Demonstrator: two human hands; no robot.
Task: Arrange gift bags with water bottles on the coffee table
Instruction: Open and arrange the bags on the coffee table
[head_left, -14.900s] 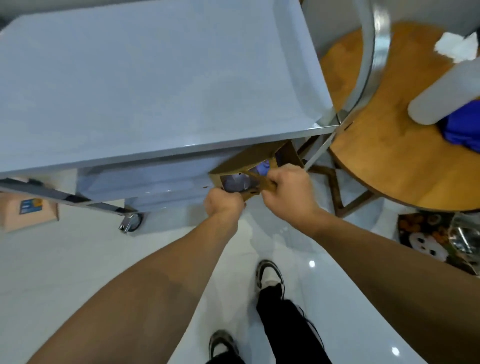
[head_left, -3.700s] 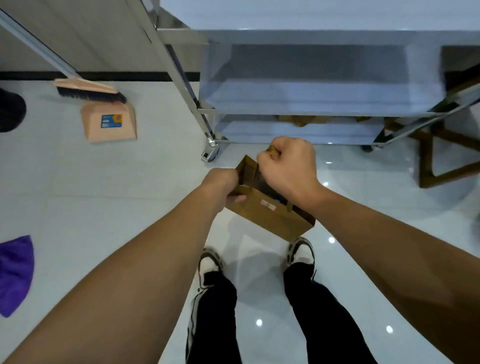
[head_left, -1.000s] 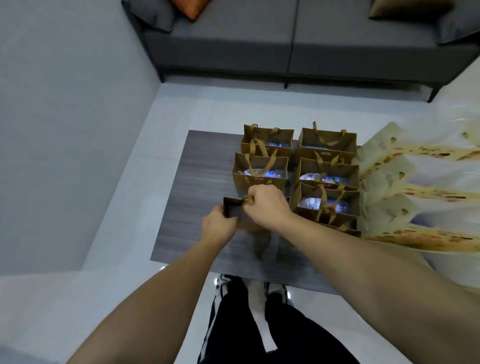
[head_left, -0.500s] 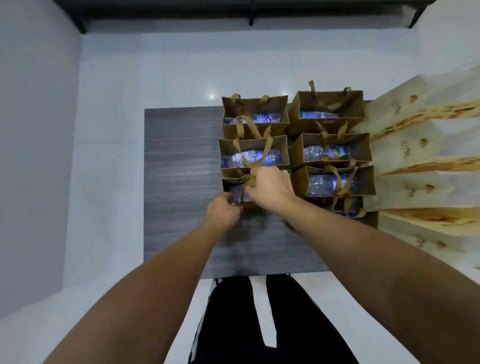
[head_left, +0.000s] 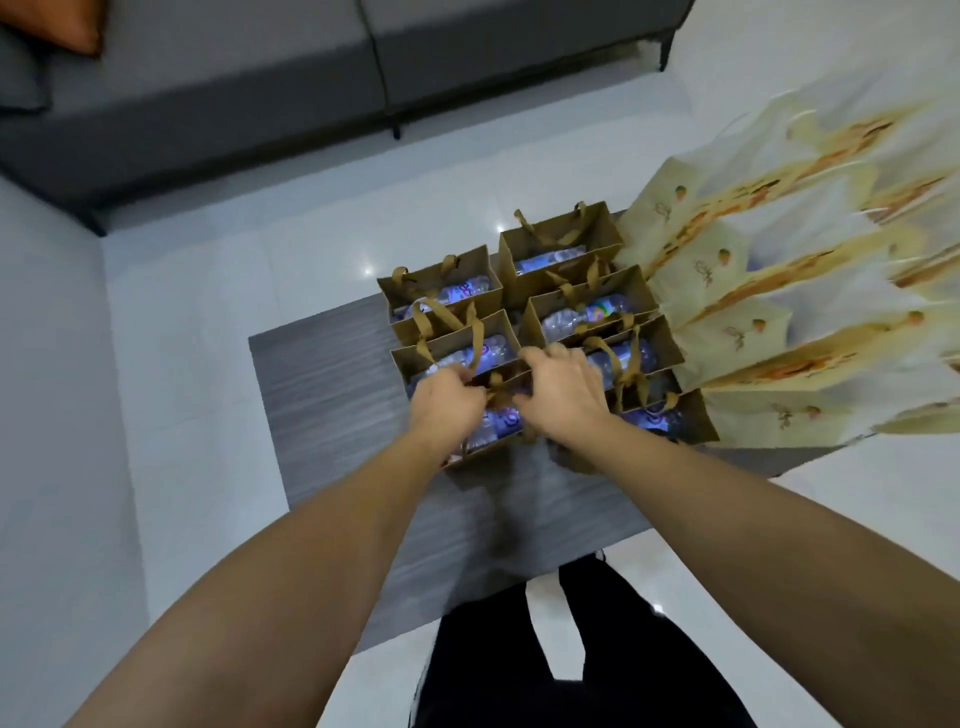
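both hands, left hand (head_left: 451, 402) and right hand (head_left: 563, 397), pinch the ribbon handles (head_left: 500, 391) of a kraft gift bag (head_left: 491, 441); a careless release could topple neighbouring bags just beyond.

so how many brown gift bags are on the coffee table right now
7. Left column: far bag, middle bag, and the nearest bag under both hands. Right column: far, second, third, nearest. Arms may hide more.
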